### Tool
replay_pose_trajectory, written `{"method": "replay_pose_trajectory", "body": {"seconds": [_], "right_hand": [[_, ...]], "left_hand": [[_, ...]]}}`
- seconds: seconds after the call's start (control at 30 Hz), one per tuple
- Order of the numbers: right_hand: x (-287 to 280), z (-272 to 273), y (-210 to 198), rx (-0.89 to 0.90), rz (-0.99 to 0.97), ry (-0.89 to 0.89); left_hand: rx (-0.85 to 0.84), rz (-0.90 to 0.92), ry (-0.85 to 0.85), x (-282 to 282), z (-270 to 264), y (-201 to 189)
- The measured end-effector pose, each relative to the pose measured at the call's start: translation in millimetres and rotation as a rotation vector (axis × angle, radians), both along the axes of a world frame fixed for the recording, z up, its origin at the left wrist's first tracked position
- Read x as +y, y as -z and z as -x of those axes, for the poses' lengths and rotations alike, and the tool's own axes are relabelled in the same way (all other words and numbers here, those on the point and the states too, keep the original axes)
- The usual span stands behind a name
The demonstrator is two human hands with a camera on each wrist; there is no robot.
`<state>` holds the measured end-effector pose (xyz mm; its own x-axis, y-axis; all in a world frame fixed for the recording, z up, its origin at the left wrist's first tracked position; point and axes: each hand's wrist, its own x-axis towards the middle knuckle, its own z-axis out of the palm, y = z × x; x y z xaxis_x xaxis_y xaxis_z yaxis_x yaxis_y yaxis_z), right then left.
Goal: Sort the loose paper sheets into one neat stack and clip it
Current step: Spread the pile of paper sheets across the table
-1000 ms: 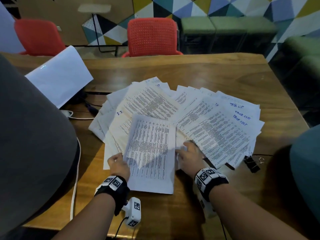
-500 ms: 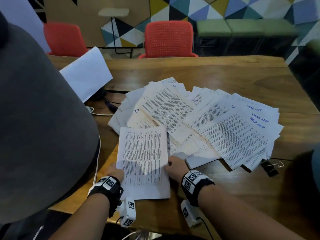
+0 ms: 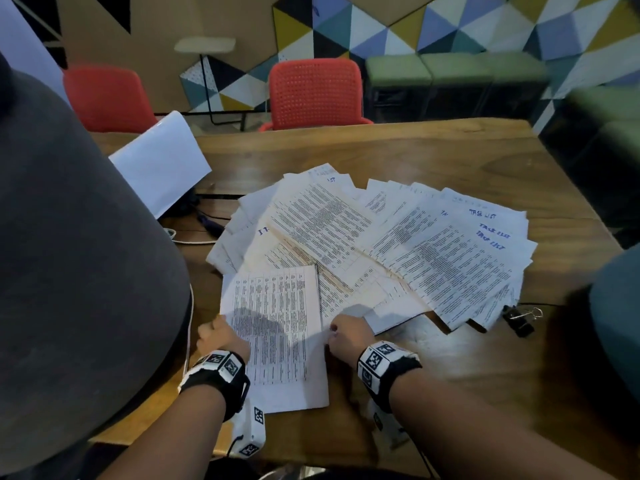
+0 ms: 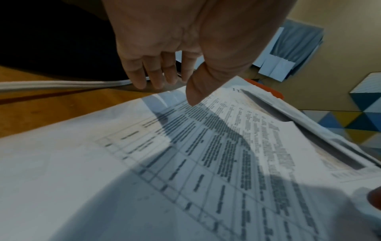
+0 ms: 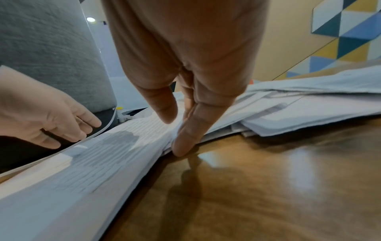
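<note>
One sheaf (image 3: 277,341) nearer now; two hands (image 3: 221,336) (image 3: 346,336), one binder clip (image 3: 519,322)

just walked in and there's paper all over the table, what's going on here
A person is handling printed papers at a wooden table. Their right hand pinches the right edge of a small stack near the front edge, while the left hand sits at its left edge, thumb on top. The other sheets lie fanned out behind it, and a binder clip lies off to the right.
</note>
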<state>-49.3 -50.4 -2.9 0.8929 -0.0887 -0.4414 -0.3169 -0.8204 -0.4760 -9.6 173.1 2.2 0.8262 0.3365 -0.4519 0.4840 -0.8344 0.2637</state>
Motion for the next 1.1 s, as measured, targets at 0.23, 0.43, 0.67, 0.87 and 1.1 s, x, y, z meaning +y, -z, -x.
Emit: {"method": "replay_pose_trajectory", "body": {"seconds": [0.23, 0.43, 0.67, 0.87, 1.1], "right_hand": [[-51.3, 1.5, -14.6, -0.145, -0.027, 0.158], [-107.8, 1.9, -13.6, -0.189, 0.084, 0.172], [-181.2, 8.0, 2.7, -0.190, 0.314, 0.129], [-204.3, -7.0, 15.2, -0.242, 0.336, 0.060], [-188.7, -37.7, 25.8, -0.188, 0.327, -0.021]], "left_hand": [[-0.016, 0.154, 0.114, -40.1, -17.7, -8.6], [-0.049, 0.272, 0.129, -95.8, -23.4, -7.7], [-0.115, 0.554, -0.068, -157.9, -41.4, -0.4], [-0.157, 0.630, -0.172, -189.2, -60.7, 2.7], [-0.207, 0.593, -0.176, -192.4, -91.6, 10.4]]}}
